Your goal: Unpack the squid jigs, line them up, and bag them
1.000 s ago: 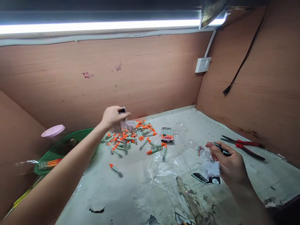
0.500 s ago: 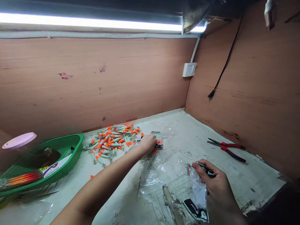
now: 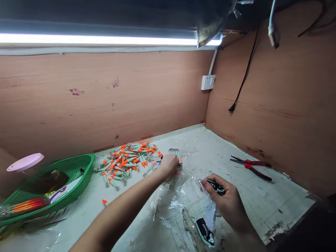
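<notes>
Right hand [image 3: 227, 203], pinching a clear packaging bag [image 3: 210, 211], now sits nearer; left hand [image 3: 169, 165] stays clamped on squid-jig bundle [image 3: 179, 156], ahead-left.

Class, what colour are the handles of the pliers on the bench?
Red, on the pliers; the head view shows it best.

txt: none legible | basket card [image 3: 61, 193], pkt header [image 3: 205, 232]: too blurry

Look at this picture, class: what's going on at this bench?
A person is working at a bench. The left hand lies on a packed bundle of lures beside a loose pile of orange-tipped lures. The right hand pinches a clear packet by its black top. Red-handled pliers lie at the right, a green basket at the left.
</notes>
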Demonstrator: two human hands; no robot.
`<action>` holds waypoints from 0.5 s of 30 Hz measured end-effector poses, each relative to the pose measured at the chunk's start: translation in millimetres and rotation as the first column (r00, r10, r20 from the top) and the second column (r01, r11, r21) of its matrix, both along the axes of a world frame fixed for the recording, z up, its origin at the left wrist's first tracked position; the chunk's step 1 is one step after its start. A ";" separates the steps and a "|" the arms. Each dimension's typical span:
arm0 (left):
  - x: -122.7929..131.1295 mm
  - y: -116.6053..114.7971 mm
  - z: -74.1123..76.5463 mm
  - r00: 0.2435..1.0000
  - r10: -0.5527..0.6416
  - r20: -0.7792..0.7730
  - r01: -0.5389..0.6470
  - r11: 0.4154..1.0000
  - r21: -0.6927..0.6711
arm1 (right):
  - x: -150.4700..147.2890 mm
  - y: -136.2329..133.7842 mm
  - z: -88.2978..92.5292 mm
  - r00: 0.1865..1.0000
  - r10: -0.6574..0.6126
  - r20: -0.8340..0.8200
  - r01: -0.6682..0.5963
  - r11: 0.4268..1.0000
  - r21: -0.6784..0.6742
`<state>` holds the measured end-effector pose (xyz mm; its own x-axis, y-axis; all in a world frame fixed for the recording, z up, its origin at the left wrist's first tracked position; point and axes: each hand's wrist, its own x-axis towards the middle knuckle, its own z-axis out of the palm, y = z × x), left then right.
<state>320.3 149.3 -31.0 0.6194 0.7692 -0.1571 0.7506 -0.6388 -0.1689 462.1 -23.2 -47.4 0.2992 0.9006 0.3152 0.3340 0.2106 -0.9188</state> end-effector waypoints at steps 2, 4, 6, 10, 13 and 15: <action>12.5 1.3 -13.2 0.999 0.030 -0.013 -0.030 0.999 -0.025 | -3.3 -5.5 2.4 0.996 0.025 0.082 -0.027 0.999 0.024; 19.5 6.0 -19.8 0.998 0.059 -0.010 -0.059 0.997 -0.047 | -1.7 -13.2 1.1 0.990 0.021 0.137 -0.026 0.999 0.031; 20.4 11.6 -19.6 0.997 0.081 0.013 -0.080 0.995 -0.062 | 3.1 -20.1 -2.4 0.985 0.013 0.173 -0.017 1.000 0.023; 5.5 25.0 4.0 0.981 0.124 0.153 -0.122 0.992 -0.017 | 12.8 -26.5 -7.6 0.983 -0.020 0.184 0.017 1.000 0.018; -19.2 35.3 39.9 0.937 0.155 0.314 -0.178 0.983 0.046 | 16.8 -26.1 -6.3 0.981 -0.050 0.185 0.042 0.998 0.049; -40.2 36.2 64.5 0.903 0.151 0.403 -0.188 0.981 0.052 | 17.5 -23.3 -2.9 0.977 -0.037 0.208 0.024 0.997 0.068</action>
<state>280.1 185.5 33.4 0.4755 0.8675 0.1460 0.8630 -0.4922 0.1142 479.6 -46.5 -50.3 0.2475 0.8679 0.4308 0.5247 0.2537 -0.8126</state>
